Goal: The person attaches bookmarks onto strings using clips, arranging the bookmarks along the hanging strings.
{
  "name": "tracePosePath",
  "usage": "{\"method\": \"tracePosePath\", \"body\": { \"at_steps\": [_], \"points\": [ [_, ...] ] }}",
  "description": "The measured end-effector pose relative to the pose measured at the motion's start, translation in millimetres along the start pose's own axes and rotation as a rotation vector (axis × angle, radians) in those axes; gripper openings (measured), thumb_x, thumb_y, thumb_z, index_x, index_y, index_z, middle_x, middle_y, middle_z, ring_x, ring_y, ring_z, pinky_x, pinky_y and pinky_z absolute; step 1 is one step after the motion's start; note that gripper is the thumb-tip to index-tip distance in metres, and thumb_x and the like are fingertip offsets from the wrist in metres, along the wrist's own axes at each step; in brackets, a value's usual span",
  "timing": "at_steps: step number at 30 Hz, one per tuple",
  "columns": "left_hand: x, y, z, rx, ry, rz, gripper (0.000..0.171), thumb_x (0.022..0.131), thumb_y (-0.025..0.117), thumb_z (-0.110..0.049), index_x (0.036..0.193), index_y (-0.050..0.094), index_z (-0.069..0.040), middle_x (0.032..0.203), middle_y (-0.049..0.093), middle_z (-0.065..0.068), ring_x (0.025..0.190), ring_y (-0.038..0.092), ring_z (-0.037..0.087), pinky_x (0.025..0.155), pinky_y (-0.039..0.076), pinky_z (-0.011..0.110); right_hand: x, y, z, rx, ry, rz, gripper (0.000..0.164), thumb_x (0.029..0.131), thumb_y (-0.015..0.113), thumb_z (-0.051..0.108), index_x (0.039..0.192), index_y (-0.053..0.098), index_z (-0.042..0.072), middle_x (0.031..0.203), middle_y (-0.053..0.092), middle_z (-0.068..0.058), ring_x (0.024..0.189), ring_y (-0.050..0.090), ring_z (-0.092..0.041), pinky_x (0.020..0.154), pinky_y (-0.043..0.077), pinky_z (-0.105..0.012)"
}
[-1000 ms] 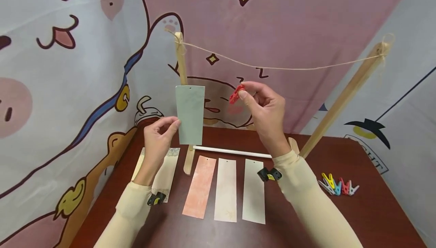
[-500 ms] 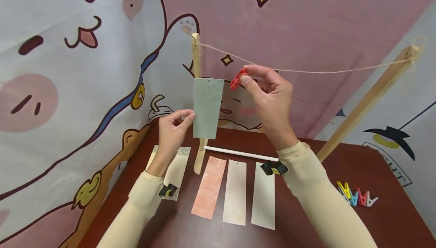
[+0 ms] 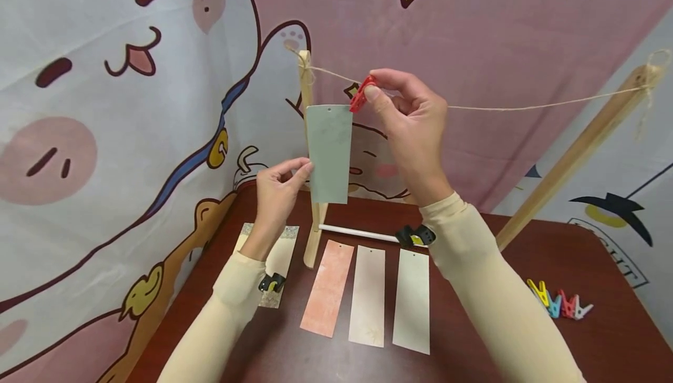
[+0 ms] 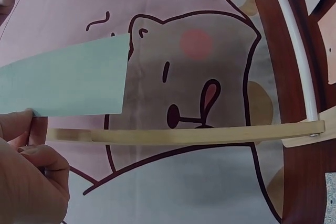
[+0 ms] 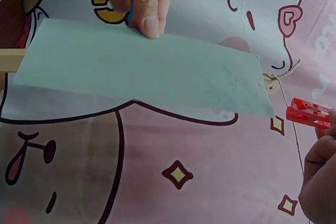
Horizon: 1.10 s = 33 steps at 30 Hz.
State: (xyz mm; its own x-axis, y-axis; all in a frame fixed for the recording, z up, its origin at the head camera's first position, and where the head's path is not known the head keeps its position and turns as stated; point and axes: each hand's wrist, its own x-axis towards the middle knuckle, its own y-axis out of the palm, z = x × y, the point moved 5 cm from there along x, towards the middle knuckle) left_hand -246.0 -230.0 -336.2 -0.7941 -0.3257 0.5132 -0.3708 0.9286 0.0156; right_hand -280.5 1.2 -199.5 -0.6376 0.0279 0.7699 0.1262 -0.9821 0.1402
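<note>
A pale green card (image 3: 329, 155) with a small hole near its top edge hangs upright in the air, below the string (image 3: 499, 107). My left hand (image 3: 281, 187) pinches its left edge between thumb and fingers. My right hand (image 3: 412, 120) pinches a red clothespin (image 3: 360, 96), held beside the card's upper right corner. In the right wrist view a narrow gap shows between the red clothespin (image 5: 308, 113) and the card (image 5: 152, 69). The string runs behind the right hand, which hides part of it.
Two wooden posts (image 3: 578, 149) carry the string, with a white rod (image 3: 357, 233) low between them. On the table lie an orange card (image 3: 327, 289), a cream card (image 3: 367, 298), a pale card (image 3: 412, 301) and patterned cards (image 3: 281, 251) at left. Several clothespins (image 3: 559, 302) lie at right.
Both hands have risen toward the string, the left with the green card, the right with the red clothespin. Clothespin and card have come closer together. The head view has shifted left.
</note>
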Motion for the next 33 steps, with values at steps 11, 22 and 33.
{"method": "tracePosePath", "body": {
  "at_steps": [11,22,33],
  "points": [
    [5.9,7.7,2.7,-0.010,-0.048,0.002,0.015,0.097,0.086,-0.010,0.103,0.084,0.004,0.091,0.079,0.014,0.064,0.046,0.010,0.053,0.036,0.020,10.5,6.8,0.3,0.027,-0.028,-0.003,0.016,0.096,0.082,-0.002,0.111,0.083,0.002,0.100,0.080,-0.010,0.052,0.052,-0.014,0.053,0.033,-0.023],
    [11.9,8.6,2.2,-0.021,-0.046,0.001,0.013,0.097,0.085,-0.009,0.104,0.085,0.003,0.099,0.081,0.009,0.066,0.054,0.008,0.051,0.040,0.019,19.0,11.8,-3.5,0.022,-0.003,-0.045,0.016,0.097,0.081,-0.002,0.113,0.081,-0.002,0.101,0.079,-0.010,0.079,0.075,-0.035,0.085,0.063,-0.035],
    [18.2,17.7,0.5,-0.080,-0.066,0.001,0.014,0.097,0.084,-0.007,0.106,0.084,0.004,0.103,0.081,0.010,0.079,0.069,0.011,0.057,0.050,0.019,26.7,13.2,1.4,-0.038,-0.030,-0.079,0.016,0.099,0.081,0.003,0.114,0.082,0.000,0.104,0.079,-0.008,0.071,0.073,-0.021,0.061,0.047,-0.026]
  ]
}}
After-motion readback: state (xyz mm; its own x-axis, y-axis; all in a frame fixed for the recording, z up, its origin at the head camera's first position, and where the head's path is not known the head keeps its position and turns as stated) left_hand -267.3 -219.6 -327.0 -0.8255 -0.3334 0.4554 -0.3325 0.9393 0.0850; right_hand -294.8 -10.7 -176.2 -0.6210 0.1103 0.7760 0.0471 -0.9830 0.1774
